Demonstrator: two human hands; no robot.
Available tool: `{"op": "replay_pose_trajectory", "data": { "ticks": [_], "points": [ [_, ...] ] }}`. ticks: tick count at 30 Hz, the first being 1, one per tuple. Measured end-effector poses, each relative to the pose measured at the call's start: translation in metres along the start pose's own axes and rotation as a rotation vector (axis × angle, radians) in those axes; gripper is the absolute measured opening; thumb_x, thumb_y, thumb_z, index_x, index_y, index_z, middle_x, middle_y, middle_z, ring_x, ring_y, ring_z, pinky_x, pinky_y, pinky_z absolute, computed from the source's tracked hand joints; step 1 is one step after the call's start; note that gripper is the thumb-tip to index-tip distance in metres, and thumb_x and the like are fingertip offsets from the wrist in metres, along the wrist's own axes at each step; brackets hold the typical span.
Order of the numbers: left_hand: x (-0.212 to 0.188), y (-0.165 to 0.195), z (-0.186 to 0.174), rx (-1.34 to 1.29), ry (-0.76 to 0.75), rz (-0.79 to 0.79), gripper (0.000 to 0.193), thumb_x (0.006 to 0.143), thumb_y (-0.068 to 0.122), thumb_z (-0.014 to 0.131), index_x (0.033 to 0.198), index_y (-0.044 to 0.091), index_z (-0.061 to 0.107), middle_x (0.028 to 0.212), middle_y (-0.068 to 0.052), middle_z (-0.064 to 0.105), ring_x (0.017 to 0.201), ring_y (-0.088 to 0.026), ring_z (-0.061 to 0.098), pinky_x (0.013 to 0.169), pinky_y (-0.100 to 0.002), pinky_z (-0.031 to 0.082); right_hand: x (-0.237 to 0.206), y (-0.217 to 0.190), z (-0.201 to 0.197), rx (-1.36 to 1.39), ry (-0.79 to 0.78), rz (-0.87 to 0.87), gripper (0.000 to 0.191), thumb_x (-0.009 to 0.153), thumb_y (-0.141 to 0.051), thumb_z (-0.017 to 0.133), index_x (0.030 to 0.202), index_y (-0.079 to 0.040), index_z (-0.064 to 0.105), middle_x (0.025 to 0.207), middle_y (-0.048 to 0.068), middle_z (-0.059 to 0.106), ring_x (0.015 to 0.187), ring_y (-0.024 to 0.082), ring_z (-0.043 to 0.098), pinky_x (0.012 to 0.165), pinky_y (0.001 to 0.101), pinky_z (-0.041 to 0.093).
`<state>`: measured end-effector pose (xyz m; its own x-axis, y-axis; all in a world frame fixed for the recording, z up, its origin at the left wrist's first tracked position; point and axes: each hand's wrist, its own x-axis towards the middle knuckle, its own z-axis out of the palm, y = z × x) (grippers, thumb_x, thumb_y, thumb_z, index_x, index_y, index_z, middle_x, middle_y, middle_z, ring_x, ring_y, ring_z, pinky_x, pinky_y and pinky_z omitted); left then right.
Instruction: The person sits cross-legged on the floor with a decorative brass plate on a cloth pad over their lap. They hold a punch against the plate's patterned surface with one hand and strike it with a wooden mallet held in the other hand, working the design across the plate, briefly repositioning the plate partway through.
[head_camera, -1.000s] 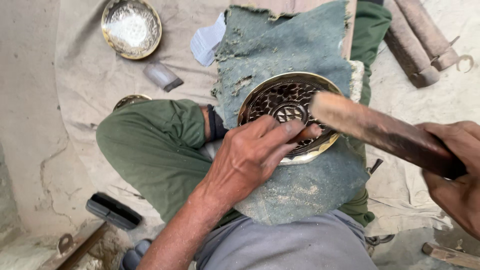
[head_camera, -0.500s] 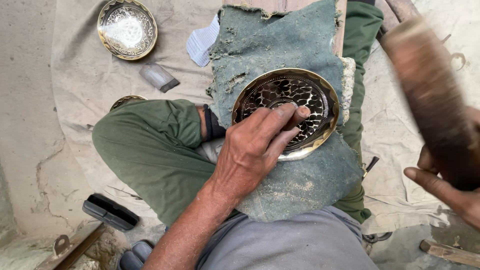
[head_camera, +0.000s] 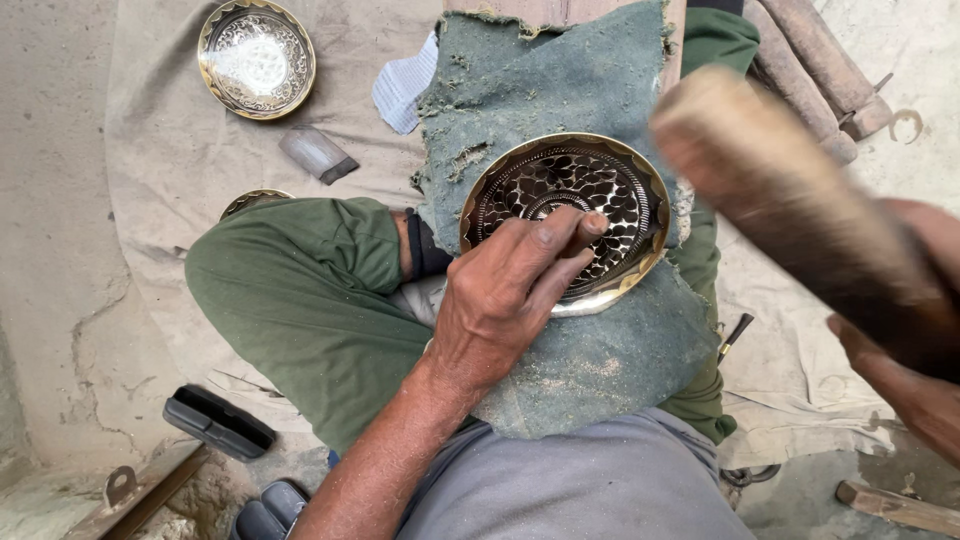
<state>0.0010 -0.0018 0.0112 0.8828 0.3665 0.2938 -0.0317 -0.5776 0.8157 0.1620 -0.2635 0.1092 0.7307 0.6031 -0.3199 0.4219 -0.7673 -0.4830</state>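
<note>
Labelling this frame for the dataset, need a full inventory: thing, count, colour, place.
engraved plate: 1, brass with dark pierced pattern, on the green cloth over the lap
green cloth: 1, frayed grey-green, draped over the knees
wooden mallet: 1, brown, blurred, at right above the plate
punch tool: 1, dark, tip on the plate, mostly hidden by fingers
second plate: 1, brass, top left on the tan ground sheet
metal block: 1, grey, below the second plate
wooden sticks: 2, brown, top right
black case: 1, bottom left
left hand: pinches the punch tool
right hand: grips the wooden mallet
</note>
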Motion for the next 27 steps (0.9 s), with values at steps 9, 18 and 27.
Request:
{"op": "replay_pose_trajectory", "data": {
  "ticks": [9, 18, 27],
  "points": [
    [0.004, 0.004, -0.005, -0.003, -0.031, 0.006, 0.043, 0.097, 0.014, 0.078, 0.136, 0.012, 0.061, 0.094, -0.005, 0.065, 0.081, -0.017, 0.069, 0.074, -0.034, 0.063, -0.002, 0.013, -0.002, -0.375, -0.07, 0.025, 0.072, 0.086, -0.002, 0.072, 0.154, -0.015, 0.051, 0.098, 0.011, 0.071, 0.076, 0.018, 0.067, 0.069, 0.0338, 0.058],
    [0.008, 0.005, -0.009, 0.021, -0.032, 0.06, 0.045, 0.095, 0.013, 0.079, 0.136, 0.013, 0.061, 0.091, -0.005, 0.061, 0.08, -0.018, 0.066, 0.073, -0.037, 0.06, -0.007, 0.034, 0.008, -0.147, -0.027, 0.09, 0.068, 0.09, 0.0, 0.067, 0.155, -0.013, 0.049, 0.105, 0.011, 0.068, 0.077, 0.024, 0.07, 0.065, 0.0328, 0.057],
    [0.01, 0.006, -0.009, -0.008, -0.039, 0.044, 0.044, 0.098, 0.013, 0.077, 0.138, 0.015, 0.06, 0.085, -0.004, 0.057, 0.075, -0.017, 0.063, 0.071, -0.036, 0.059, -0.017, 0.051, 0.018, -0.204, -0.037, 0.098, 0.059, 0.093, -0.006, 0.064, 0.151, -0.01, 0.051, 0.102, 0.012, 0.068, 0.077, 0.024, 0.07, 0.068, 0.0342, 0.058]
  ]
}}
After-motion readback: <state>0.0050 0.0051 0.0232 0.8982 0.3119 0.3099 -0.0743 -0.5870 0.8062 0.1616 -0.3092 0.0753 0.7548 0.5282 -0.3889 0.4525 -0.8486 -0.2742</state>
